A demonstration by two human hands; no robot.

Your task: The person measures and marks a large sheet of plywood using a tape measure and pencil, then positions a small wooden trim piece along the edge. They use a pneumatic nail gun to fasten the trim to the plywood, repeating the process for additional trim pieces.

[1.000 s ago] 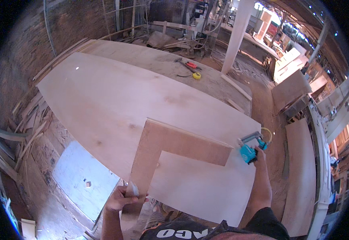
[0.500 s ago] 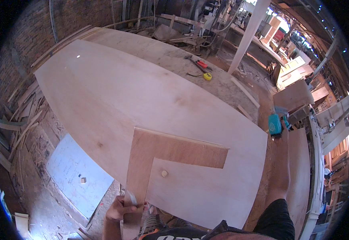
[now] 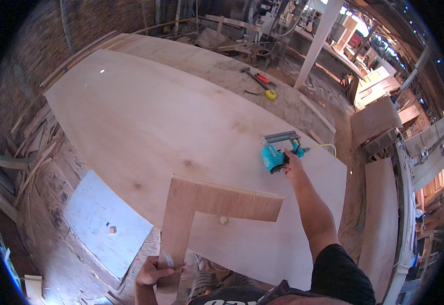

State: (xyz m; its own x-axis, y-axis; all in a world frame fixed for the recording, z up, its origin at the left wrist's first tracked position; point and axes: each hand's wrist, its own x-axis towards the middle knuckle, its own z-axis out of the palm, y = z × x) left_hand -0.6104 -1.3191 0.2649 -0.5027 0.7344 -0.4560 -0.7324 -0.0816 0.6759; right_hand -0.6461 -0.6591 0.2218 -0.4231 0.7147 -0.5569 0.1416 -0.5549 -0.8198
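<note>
Head view: right hand (image 3: 291,165) closed round the handle of a teal nail gun (image 3: 272,158), out over the right half of the big pale panel (image 3: 130,117), beyond the L-shaped board (image 3: 180,208); yellow hose (image 3: 328,146) curves off its back. Left hand (image 3: 152,272) clamped on the near leg of that board, thumb on top, at the panel's near edge; the other leg runs rightward across the panel. Small round pale piece (image 3: 224,220) sits inside the L's corner. Panel face is smooth with brownish smudges, lying over a dirtier worktop (image 3: 296,108) that shows along the far side. On that strip: hammer (image 3: 256,80), red-handled tool (image 3: 265,79), yellow tape measure (image 3: 270,94), close together. Room: brick wall (image 3: 39,40) far left, wood offcuts (image 3: 34,147) heaped along the left, white sheet (image 3: 107,223) low at left with a small block (image 3: 112,230) on it, pale post (image 3: 321,43) behind, long brown board (image 3: 379,203) at right. Left fingertips mostly hidden by the board; can't tell if the gun touches the panel. Whitish patch by the left thumb unclear. Forearm cut off below, corners black, back right washed out by glare.
</note>
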